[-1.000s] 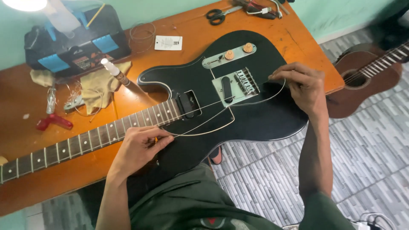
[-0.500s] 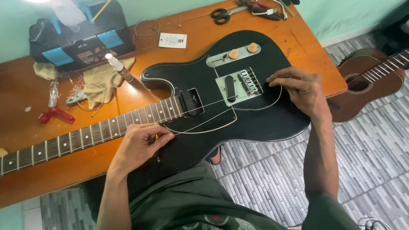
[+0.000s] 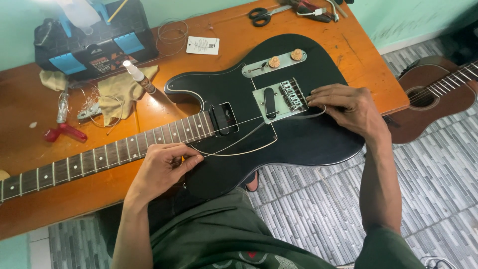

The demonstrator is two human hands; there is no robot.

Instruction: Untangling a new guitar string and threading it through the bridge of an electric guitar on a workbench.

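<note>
1. My left hand (image 3: 162, 167) pinches a thin guitar string (image 3: 234, 144) between thumb and fingers, just beside the neck (image 3: 99, 159) of the black electric guitar (image 3: 298, 134) that lies flat on the orange table (image 3: 30, 109).
2. My right hand (image 3: 348, 107) rests on the body just beside the bridge (image 3: 291, 94); the fingers are curled together over the far end of the string, but I cannot tell if they really clamp it.
3. I judge the string is light, springy and slippery, and it can kink, so it is better to hold it near its ends, with a firm pinch.
4. The guitar itself looks heavy and stable.
5. Compared with half a second ago, the loop of string over the body looks flatter, and my hands are in nearly the same places.
6. A brown acoustic guitar (image 3: 438, 94) is beside the table, and scissors (image 3: 264, 14) lie at the far edge.
</note>
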